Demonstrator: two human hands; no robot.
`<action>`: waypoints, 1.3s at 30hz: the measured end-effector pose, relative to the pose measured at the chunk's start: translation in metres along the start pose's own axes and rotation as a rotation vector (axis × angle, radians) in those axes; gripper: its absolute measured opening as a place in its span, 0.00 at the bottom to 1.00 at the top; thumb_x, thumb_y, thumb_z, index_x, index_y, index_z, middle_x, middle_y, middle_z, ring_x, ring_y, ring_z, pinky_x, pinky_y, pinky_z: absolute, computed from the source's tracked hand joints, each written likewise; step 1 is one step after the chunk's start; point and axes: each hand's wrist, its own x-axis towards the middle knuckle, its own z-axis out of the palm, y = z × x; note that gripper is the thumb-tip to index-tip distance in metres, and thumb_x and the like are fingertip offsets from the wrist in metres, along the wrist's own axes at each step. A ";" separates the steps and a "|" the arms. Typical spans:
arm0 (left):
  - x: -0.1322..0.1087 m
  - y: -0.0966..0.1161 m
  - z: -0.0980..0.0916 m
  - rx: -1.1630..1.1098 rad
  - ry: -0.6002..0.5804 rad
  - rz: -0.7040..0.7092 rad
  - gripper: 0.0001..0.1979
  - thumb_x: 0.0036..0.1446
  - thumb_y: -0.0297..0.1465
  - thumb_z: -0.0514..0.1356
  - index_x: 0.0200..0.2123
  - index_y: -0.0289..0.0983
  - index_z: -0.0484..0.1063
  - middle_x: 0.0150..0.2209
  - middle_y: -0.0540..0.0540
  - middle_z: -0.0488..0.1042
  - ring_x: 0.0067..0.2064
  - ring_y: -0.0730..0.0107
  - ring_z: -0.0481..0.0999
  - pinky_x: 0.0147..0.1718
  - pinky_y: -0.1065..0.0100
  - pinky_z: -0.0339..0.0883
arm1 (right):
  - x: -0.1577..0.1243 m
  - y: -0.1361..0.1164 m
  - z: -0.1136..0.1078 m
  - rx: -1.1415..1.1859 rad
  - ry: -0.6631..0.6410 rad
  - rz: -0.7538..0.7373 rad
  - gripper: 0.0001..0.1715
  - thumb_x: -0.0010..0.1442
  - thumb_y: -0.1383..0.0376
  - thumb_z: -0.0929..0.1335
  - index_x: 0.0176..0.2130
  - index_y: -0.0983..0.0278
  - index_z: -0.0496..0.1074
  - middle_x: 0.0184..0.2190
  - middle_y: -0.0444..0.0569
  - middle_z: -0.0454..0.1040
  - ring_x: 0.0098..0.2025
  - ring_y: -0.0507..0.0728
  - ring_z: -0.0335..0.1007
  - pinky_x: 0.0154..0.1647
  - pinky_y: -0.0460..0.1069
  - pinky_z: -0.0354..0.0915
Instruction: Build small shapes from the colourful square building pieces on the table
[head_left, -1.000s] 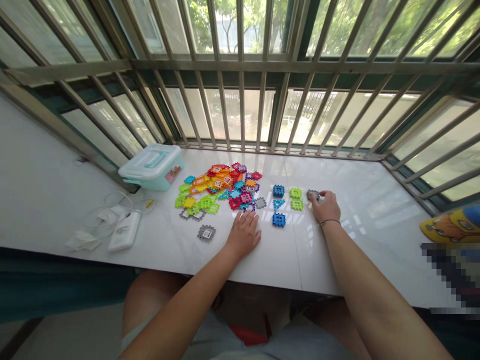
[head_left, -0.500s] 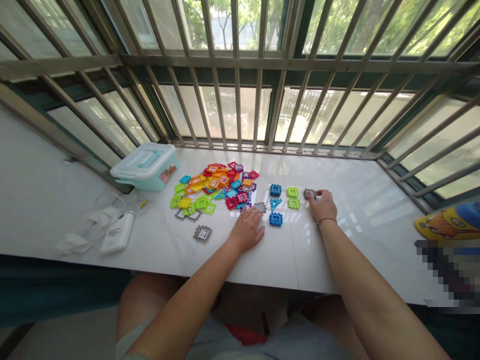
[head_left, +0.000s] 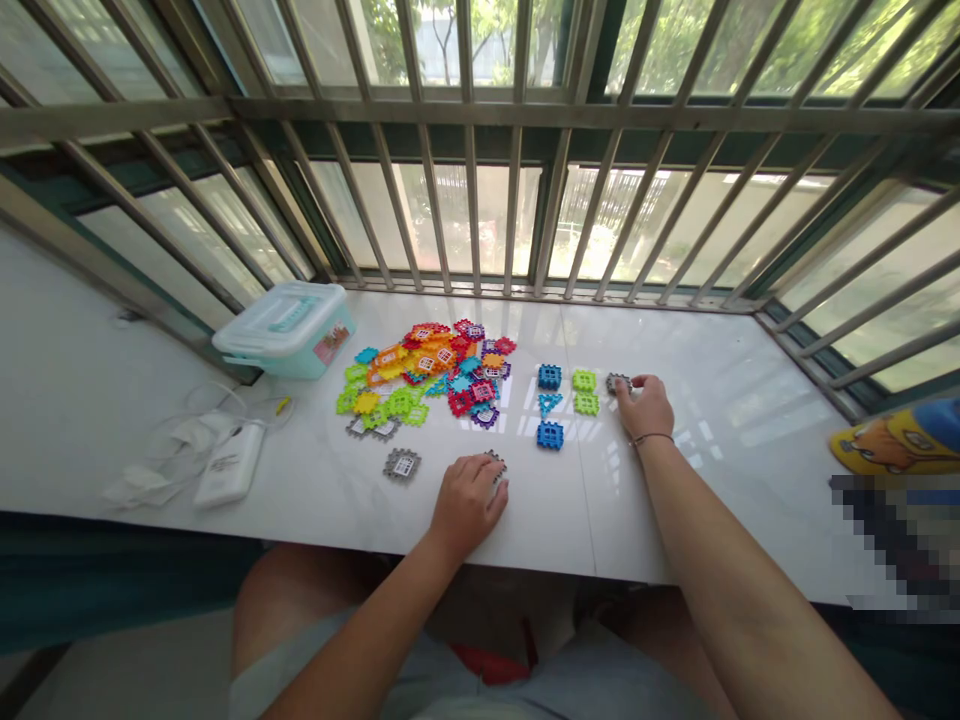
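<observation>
The left hand (head_left: pixel 469 505) rests on the white marble bench (head_left: pixel 540 520) just in front of the heap of colored plastic building pieces (head_left: pixel 424 372). Its fingers curl down over a gray notched piece (head_left: pixel 495 466), most of which is hidden, with only a toothed edge showing beyond the fingertips. This grip is closed on the piece.

The right hand (head_left: pixel 645 408) lies well to the right of the heap, with its fingertips drawn together at the edge of a second gray notched piece (head_left: pixel 618 383), pinching it against the bench.

Between the heap and the right hand stands a small layout: a blue square piece (head_left: pixel 549 376) and a second blue square piece (head_left: pixel 550 434) in a column, with a teal triangular piece (head_left: pixel 550 404) between them. Beside that column, nearer the right hand, a green square piece (head_left: pixel 584 380) sits just behind another green square piece (head_left: pixel 586 403).

A gray piece with a white window (head_left: pixel 402 464) lies just in front of the heap. A lidded teal plastic box (head_left: pixel 283 330) sits to the left of the heap, and a white rectangular device (head_left: pixel 231 464) lies farther left and nearer the bench's front edge. Steel window bars (head_left: pixel 480 200) rise behind the heap.
</observation>
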 end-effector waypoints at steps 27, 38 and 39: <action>-0.009 -0.016 -0.004 -0.221 -0.006 -0.182 0.15 0.64 0.26 0.61 0.53 0.42 0.73 0.54 0.41 0.80 0.57 0.52 0.77 0.56 0.50 0.70 | -0.090 -0.007 -0.054 0.310 -0.072 0.243 0.34 0.59 0.36 0.68 0.44 0.62 0.73 0.36 0.52 0.78 0.37 0.62 0.72 0.41 0.55 0.65; -0.008 -0.019 -0.003 -0.258 -0.014 -0.206 0.12 0.66 0.23 0.55 0.48 0.41 0.74 0.47 0.42 0.81 0.52 0.54 0.78 0.52 0.52 0.69 | -0.271 -0.113 -0.051 0.118 -0.252 -0.323 0.33 0.69 0.41 0.69 0.63 0.56 0.66 0.60 0.58 0.74 0.60 0.69 0.75 0.48 0.60 0.76; -0.008 -0.019 -0.003 -0.258 -0.017 -0.204 0.11 0.67 0.24 0.56 0.48 0.41 0.74 0.47 0.42 0.81 0.52 0.54 0.78 0.52 0.52 0.69 | -0.274 -0.123 -0.046 0.133 -0.279 -0.355 0.34 0.69 0.42 0.69 0.65 0.55 0.64 0.61 0.57 0.73 0.60 0.69 0.75 0.48 0.61 0.77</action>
